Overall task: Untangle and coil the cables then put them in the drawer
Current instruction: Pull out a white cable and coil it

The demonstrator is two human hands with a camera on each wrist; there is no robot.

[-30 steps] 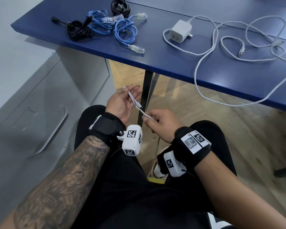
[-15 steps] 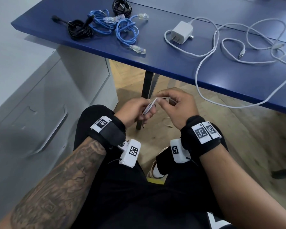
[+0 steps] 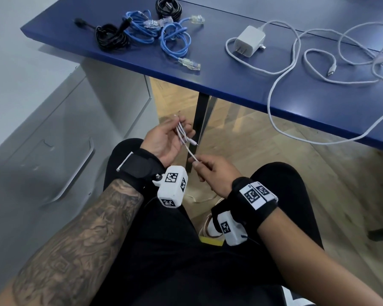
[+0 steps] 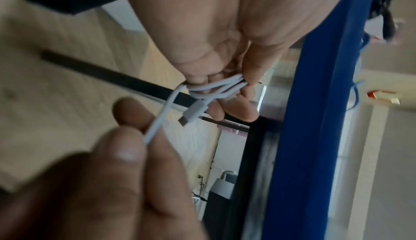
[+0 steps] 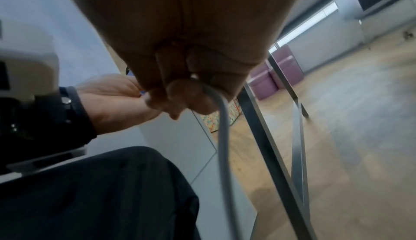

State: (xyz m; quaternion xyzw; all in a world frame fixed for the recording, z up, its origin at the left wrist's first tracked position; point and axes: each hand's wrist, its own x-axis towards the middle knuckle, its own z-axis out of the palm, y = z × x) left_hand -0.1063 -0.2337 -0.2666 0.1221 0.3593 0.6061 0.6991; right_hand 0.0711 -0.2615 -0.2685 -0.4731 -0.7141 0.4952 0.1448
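Above my lap, my left hand [image 3: 168, 138] holds a few loops of a thin white cable [image 3: 182, 135] across its fingers, with the plug end sticking out to the right. In the left wrist view the loops [image 4: 216, 87] are pinched between thumb and fingers, and the connector [image 4: 193, 112] hangs below them. My right hand [image 3: 208, 171] pinches the same cable a short way along; the rest of it [image 5: 223, 137] drops from the fingers toward the floor. The grey drawer [image 3: 53, 164] with its handle [image 3: 75, 171] is shut, at my left.
On the blue table [image 3: 241, 89] lie blue network cables [image 3: 173, 38], two black cable bundles [image 3: 111, 36], and a white charger [image 3: 250, 41] with a long loose white cord [image 3: 274, 102] hanging over the front edge. A black table leg [image 3: 199, 120] stands behind my hands.
My hands were close together half a second ago. Now the left has turned palm up with more loops on it, and the right has dropped lower and away along the cable.
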